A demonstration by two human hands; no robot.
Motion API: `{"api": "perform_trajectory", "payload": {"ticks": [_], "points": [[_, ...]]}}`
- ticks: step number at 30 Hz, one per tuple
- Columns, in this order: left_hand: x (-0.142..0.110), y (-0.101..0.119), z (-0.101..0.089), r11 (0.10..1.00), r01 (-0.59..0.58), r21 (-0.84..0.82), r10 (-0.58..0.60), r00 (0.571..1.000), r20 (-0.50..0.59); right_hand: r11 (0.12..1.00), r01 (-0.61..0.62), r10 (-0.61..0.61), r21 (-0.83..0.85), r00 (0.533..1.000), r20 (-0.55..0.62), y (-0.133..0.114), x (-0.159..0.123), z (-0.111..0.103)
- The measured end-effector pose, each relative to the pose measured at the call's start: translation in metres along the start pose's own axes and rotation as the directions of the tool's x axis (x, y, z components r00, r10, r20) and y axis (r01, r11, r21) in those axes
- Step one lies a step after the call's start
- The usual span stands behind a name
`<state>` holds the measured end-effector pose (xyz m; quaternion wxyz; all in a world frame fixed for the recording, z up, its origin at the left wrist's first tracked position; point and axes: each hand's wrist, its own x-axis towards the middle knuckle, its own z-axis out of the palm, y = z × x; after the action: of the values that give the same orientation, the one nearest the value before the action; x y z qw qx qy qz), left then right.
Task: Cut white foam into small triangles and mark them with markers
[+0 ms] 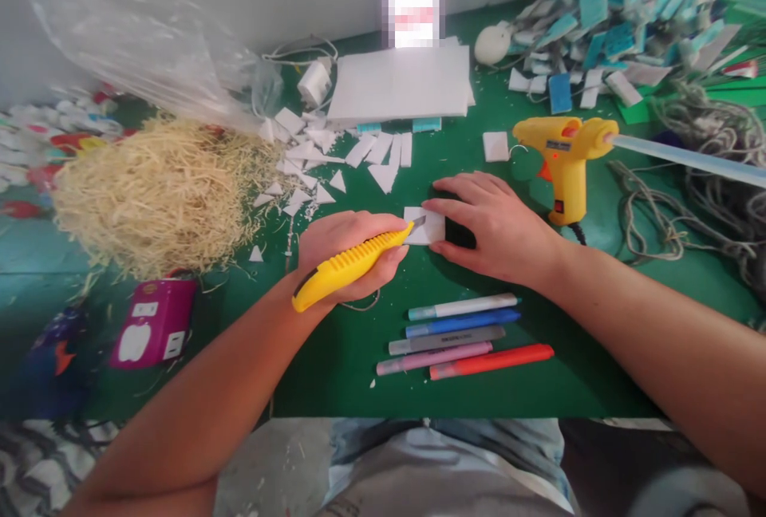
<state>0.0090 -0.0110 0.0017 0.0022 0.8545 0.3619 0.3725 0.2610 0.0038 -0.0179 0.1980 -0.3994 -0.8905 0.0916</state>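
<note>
My left hand (353,250) is closed around a yellow utility knife (350,266), its short blade angled over a small white foam piece (422,230). The blade tip lies over the middle of this piece; whether it cuts in, I cannot tell. From the right, my right hand (494,222) steadies the same piece flat on the green table, index finger at its far edge and thumb at its near edge. Just beyond my right hand lies a white foam square (495,147). Several cut foam scraps (383,158) are scattered beyond my left hand.
Several markers (458,337) lie nearest me. A yellow hot glue gun (562,162) stands at right, beside tangled grey cord (658,214). White foam sheets (400,86) are stacked at the back. Straw (155,198) and a magenta box (155,321) occupy the left; blue-and-white scraps (616,30) are piled back right.
</note>
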Motion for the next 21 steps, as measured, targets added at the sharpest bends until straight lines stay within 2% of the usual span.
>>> {"api": "perform_trajectory", "payload": {"ticks": [4, 9, 16, 21], "points": [[0.0004, -0.0019, 0.0006, 0.999, -0.015, 0.028, 0.014, 0.999, 0.033, 1.0, -0.016, 0.016, 0.011, 1.0, 0.007, 0.0002, -0.0003, 0.0004], [0.0019, -0.0045, 0.0022, 0.997, -0.072, 0.016, 0.072, 0.997, 0.002, 1.0, -0.021, 0.021, 0.004, 1.0, 0.007, -0.0012, -0.0002, -0.0007], [0.0029, -0.005, -0.0027, 0.992, -0.113, 0.054, 0.112, 0.994, 0.019, 0.999, -0.053, 0.053, 0.007, 0.999, 0.012, -0.0042, 0.0007, -0.0011], [0.0056, -0.0053, -0.0071, 0.987, -0.159, 0.008, 0.159, 0.987, 0.004, 0.999, -0.029, 0.029, -0.022, 1.0, -0.004, -0.0042, 0.0006, -0.0004]]}}
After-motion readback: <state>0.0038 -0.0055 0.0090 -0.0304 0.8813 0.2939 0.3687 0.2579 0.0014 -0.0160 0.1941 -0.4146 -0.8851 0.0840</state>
